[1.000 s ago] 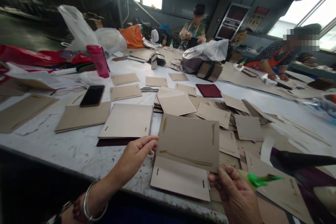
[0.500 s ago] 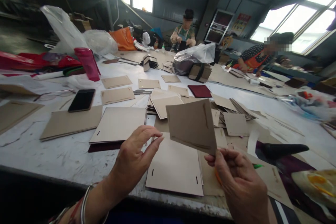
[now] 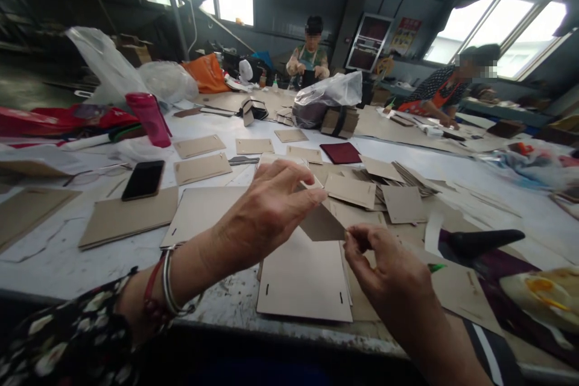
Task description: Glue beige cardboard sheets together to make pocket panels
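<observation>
My right hand (image 3: 389,265) pinches the right corner of a thin beige leather-like panel (image 3: 323,223), which tilts above the table. My left hand (image 3: 266,214) reaches across it, thumb and curled fingers closing at the panel's upper edge; the fingers partly hide this contact. Below lies a larger pale panel (image 3: 303,283) with two short dark slots near its front edge, on top of a stack. Another pale panel (image 3: 203,208) is partly hidden behind my left forearm.
Loose beige panels (image 3: 350,190) and a dark red piece (image 3: 340,152) lie beyond my hands. A phone (image 3: 143,180) rests on panels at left, near a pink bottle (image 3: 148,120). A black-handled tool (image 3: 488,240) lies at right. Two people work across the table.
My left hand has moved right and up to the held panel. The panel has been lowered and tilted, and my right hand has shifted slightly left and up.
</observation>
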A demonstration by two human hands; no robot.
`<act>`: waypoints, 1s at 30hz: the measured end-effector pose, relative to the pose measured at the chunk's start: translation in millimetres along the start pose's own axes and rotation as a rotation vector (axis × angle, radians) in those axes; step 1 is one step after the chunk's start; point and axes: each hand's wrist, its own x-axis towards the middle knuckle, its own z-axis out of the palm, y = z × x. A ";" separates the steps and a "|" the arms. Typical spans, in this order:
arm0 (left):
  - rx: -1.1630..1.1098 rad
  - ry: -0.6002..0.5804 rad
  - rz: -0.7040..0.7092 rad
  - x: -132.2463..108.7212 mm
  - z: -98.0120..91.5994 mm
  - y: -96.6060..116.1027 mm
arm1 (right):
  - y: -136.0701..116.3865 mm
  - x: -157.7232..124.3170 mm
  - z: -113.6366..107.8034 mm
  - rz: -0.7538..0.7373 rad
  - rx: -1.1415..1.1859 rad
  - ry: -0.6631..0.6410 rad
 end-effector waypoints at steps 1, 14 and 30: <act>0.008 -0.035 0.022 4.2 -0.1 -1.3 | 1.4 3.6 -0.8 -0.043 -0.005 -0.006; 0.060 -0.103 0.066 5.7 -22.1 -5.2 | -0.7 26.6 -16.0 -0.217 -0.016 -0.112; -0.063 -0.280 0.159 -0.6 -15.4 13.4 | -25.1 22.4 -23.4 -0.277 -0.070 -0.173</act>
